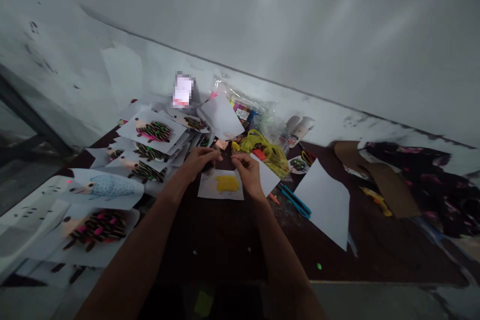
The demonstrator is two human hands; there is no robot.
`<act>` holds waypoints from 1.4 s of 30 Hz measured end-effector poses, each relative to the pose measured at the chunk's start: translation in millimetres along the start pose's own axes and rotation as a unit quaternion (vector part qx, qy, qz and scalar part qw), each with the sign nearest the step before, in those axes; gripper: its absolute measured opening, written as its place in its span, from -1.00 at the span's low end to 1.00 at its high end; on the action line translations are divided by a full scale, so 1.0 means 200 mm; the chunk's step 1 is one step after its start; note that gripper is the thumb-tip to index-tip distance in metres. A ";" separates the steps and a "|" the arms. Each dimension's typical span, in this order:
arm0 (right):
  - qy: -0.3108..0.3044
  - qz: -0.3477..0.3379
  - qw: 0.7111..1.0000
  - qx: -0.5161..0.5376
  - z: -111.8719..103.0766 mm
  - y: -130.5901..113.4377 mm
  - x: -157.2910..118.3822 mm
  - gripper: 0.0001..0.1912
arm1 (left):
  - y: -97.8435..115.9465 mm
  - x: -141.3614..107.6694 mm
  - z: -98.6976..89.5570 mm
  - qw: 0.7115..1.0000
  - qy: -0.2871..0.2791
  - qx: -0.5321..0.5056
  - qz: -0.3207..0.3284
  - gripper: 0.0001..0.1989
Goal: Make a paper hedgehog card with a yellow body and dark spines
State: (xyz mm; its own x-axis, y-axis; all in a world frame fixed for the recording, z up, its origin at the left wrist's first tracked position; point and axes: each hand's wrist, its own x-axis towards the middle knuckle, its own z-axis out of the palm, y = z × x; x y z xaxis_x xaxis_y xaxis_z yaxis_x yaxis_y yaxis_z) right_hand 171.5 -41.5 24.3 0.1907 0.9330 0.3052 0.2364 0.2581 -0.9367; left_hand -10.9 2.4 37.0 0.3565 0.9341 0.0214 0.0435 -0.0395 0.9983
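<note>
On the dark table in front of me lies a small white paper (202,191) bearing a yellow animal-like shape (227,183) with little legs. Above its upper left corner is my left hand (202,160), its thumb and fingers drawn together. My right hand (247,169) is over the paper's upper right corner, fingers curled into a pinch. A small gap separates the two sets of fingertips. Whatever either hand holds is too small and dim to make out. Just beyond the fingers sits a peach-coloured scrap (222,144).
Stacked hedgehog pictures (153,131) cover the left side. A yellow plastic bag (272,155) and a clear bag (266,115) lie behind. At right are blue-handled scissors (296,201), a white sheet (326,205), a yellow cutter (378,201) and dark floral cloth (420,170). A lit phone (183,91) stands behind.
</note>
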 end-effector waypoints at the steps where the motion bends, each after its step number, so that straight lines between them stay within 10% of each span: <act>1: -0.001 -0.010 1.000 -0.002 0.01 -0.01 -0.01 -0.76 | 0.01 -0.01 0.00 1.000 -0.020 0.006 -0.011 -0.63; 9: -0.011 -0.032 0.999 0.013 0.06 -0.02 -0.03 -0.81 | -0.01 -0.02 0.05 0.987 -0.115 -0.092 -0.063 -0.51; 42: 0.003 -0.037 0.998 -0.051 0.04 -0.07 -0.13 -0.79 | 0.01 -0.02 0.02 0.993 -0.074 -0.082 -0.034 -0.57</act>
State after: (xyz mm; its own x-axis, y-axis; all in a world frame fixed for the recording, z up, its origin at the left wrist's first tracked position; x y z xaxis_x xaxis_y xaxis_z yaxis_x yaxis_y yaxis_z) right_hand 156.5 -67.3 28.4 0.1749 0.9109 0.3736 0.3449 0.2988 -0.8898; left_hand -8.9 -2.4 37.9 0.4923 0.8694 -0.0418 -0.0757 0.0905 0.9930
